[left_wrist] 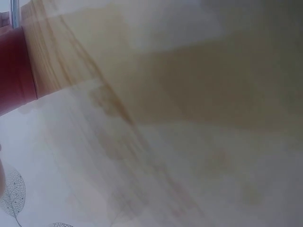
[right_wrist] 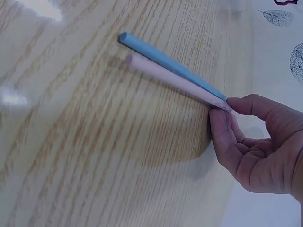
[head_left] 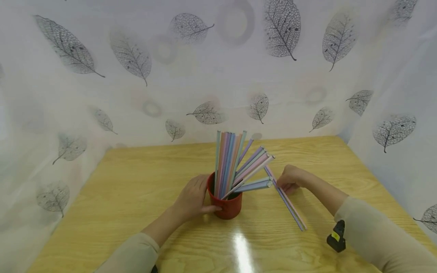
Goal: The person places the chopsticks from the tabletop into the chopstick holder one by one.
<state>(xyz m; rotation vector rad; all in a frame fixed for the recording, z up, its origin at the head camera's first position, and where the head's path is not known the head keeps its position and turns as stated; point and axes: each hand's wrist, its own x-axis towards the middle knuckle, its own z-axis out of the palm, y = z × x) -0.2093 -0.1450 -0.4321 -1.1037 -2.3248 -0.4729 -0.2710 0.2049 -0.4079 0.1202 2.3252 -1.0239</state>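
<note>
Near the middle of the table, a red cup [head_left: 227,208] stands upright, filled with thin pastel sticks [head_left: 227,161] that look like drinking straws. Several of them fan out to the right over its rim. My left hand [head_left: 192,195] grips the cup from the left, thumb across its front. To the right, my right hand [head_left: 293,178] pinches a pink straw [right_wrist: 165,78] near one end. A bluish-purple straw [right_wrist: 173,64] lies alongside it, close to the thumb tip; whether the hand also holds that one I cannot tell. The left wrist view catches only the cup's side [left_wrist: 16,71].
The wooden table [head_left: 146,182] is bordered by a pale leaf-printed sheet [head_left: 218,76] at the back and both sides. A bright reflection lies on the wood in front of the cup. A black wrist device [head_left: 337,237] sits at the right sleeve.
</note>
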